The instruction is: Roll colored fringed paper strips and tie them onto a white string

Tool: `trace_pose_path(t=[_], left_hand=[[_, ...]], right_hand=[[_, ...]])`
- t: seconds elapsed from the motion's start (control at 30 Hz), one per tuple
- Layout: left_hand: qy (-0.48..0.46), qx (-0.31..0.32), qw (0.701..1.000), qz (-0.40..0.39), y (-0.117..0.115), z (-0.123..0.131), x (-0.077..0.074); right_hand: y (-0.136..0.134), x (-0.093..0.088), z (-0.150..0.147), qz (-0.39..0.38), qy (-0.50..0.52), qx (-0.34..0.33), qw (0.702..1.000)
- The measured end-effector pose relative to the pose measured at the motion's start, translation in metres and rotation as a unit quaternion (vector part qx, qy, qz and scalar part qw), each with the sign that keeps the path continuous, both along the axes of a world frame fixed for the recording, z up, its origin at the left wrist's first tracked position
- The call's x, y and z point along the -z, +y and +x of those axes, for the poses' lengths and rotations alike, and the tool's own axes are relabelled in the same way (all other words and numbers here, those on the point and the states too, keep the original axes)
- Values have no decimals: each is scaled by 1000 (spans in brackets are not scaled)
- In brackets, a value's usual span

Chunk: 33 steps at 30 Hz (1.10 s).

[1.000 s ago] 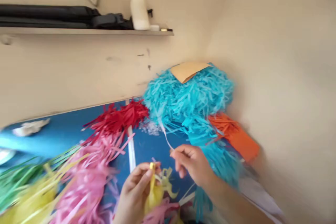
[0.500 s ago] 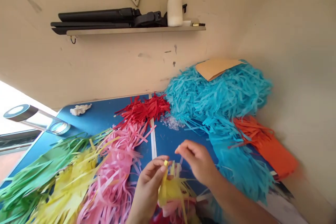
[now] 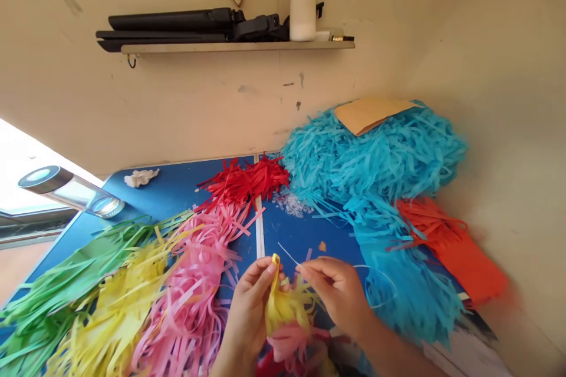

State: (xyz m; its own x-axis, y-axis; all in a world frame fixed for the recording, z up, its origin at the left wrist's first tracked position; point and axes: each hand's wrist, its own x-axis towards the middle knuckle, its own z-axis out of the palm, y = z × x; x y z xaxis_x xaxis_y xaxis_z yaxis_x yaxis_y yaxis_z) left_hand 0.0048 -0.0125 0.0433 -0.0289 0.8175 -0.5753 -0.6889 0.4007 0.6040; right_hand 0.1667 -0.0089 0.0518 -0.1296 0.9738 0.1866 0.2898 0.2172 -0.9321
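Observation:
My left hand (image 3: 248, 312) pinches the looped top of a yellow paper tassel (image 3: 283, 309) above the blue table (image 3: 172, 191). Beside it, my right hand (image 3: 338, 291) pinches a thin white thread (image 3: 375, 274) that loops out to the right and reaches the tassel's top. Below the yellow tassel hangs a pink fringe (image 3: 287, 344). Both hands are closed, close together near the table's front edge.
Piles of cut paper fringe cover the table: green (image 3: 53, 300), yellow (image 3: 110, 318), pink (image 3: 194, 288), red (image 3: 241, 179), a big turquoise heap (image 3: 375, 159) with brown card (image 3: 369, 113) on it, and orange (image 3: 455, 253). A wall shelf (image 3: 239, 45) holds a white bottle (image 3: 302, 3). A lamp head (image 3: 66, 191) is at left.
The view has swung left and steadied. My right hand has come in next to the tassel's top, and a white thread now shows in its fingers. The left hand keeps its hold.

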Motion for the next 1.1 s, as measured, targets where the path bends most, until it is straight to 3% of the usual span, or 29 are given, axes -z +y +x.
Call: trace_pose_path(t=[0.3,0.67,0.77,0.9,1.1], left_hand=[[-10,9,1000,5,0,-1,0],[-7,11,1000,2,0,-2,2],[39,18,998,35,-2,2,3],[136,-22,984,115,-6,8,1],[133,-12,985,105,-8,7,2]], right_hand=[[-8,-4,2,37,-2,-16,999],[-4,2,2,14,5,-3,1000],[-3,7,0,0,-11,-5,1000],[-2,13,-2,-19,-33,19,999],[-2,14,0,-20,-18,56,998]])
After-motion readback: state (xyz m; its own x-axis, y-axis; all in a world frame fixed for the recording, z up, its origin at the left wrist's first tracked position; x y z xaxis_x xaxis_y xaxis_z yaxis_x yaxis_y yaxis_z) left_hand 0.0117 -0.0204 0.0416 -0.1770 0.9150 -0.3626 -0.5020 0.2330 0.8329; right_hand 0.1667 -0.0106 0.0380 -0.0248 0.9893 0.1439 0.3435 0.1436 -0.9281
